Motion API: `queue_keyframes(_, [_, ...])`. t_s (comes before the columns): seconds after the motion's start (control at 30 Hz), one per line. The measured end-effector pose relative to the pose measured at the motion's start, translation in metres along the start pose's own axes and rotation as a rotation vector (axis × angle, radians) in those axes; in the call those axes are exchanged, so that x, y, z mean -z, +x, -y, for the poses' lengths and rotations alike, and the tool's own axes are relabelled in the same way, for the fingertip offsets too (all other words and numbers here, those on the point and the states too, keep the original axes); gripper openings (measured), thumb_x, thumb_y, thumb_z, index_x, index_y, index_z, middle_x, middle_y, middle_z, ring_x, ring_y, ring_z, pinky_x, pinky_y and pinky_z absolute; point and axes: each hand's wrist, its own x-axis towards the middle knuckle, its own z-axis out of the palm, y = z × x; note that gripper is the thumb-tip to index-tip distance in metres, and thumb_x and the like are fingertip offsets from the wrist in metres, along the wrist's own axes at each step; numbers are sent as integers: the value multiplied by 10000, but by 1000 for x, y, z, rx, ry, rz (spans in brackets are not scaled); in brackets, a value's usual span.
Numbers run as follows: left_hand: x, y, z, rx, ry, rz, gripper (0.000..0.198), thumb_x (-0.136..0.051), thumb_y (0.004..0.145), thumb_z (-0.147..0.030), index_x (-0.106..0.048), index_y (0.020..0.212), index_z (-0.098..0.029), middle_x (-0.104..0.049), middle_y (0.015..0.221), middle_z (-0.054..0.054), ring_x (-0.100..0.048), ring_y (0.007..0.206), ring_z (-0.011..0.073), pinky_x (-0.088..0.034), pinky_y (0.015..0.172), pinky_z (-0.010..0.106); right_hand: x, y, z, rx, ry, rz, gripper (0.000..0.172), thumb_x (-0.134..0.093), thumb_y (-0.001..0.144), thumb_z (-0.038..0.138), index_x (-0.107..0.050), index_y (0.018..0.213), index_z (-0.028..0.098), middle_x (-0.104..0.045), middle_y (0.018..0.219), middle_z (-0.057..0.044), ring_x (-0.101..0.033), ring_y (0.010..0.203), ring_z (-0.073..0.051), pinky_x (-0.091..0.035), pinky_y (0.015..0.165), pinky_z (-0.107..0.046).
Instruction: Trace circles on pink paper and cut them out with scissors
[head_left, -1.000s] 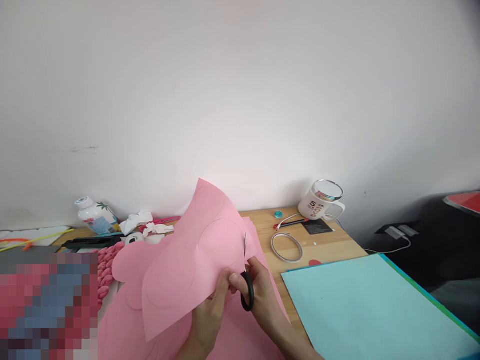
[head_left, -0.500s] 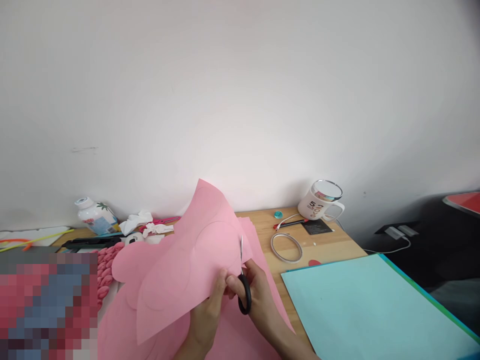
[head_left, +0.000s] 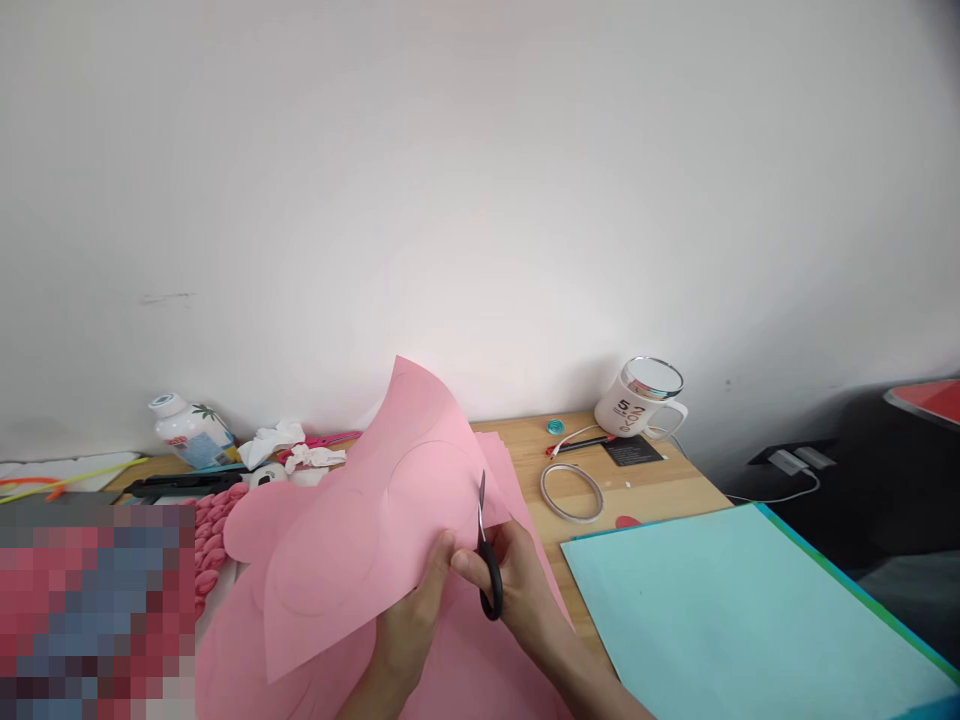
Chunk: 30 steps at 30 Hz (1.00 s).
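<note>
A large pink paper sheet (head_left: 375, 520) with faint drawn curves is held up over the wooden desk (head_left: 652, 490). My left hand (head_left: 416, 610) pinches its lower right edge, thumb on top. My right hand (head_left: 517, 575) is closed on black-handled scissors (head_left: 486, 560), whose blades point up into the sheet's right edge. More pink paper (head_left: 465, 670) lies beneath both hands.
A light blue sheet (head_left: 735, 620) lies at the right. Behind it are a white mug (head_left: 637, 405), a tape ring (head_left: 572, 492), a pen and a black card. At the left stand a bottle (head_left: 191, 430), tissues, pink balloons (head_left: 214, 540) and a blurred patch.
The held sheet has turned and dropped slightly to the left, and both hands with the scissors have shifted a little leftward along the edge.
</note>
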Motion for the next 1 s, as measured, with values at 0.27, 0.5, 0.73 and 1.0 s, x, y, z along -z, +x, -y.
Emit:
queue_keyframes(0.27, [2,2,-3,-14,-5,76,280,-686,684,-394,-699,854,-172,-721,874,60,-673,837,243,-567,805,334,0,1,1,-9,-78,-41,533,-664,578,598,-312,500,206,-236,531,57,-192,513,-89,-174,440,-224])
queue_keyframes(0.5, [2,4,-9,-87,57,84,274,-652,713,-409,-708,868,-190,-728,835,55,-684,801,247,-582,764,305,0,2,1,-3,-93,-45,535,-652,588,592,-306,467,202,-224,514,56,-183,502,-81,-159,428,-221])
queue_keyframes(0.73, [3,3,1,-99,87,45,219,-673,688,-350,-689,827,-182,-714,837,41,-666,787,232,-539,835,354,1,0,5,-22,-153,-94,546,-673,568,598,-336,422,193,-260,461,55,-228,456,-73,-178,404,-213])
queue_keyframes(1.0, [1,4,-12,-114,31,162,214,-622,732,-335,-657,559,-213,-656,554,-35,-632,570,153,-551,654,238,1,0,6,29,-198,-113,536,-656,607,597,-437,376,165,-334,374,36,-358,420,-92,-261,387,-204])
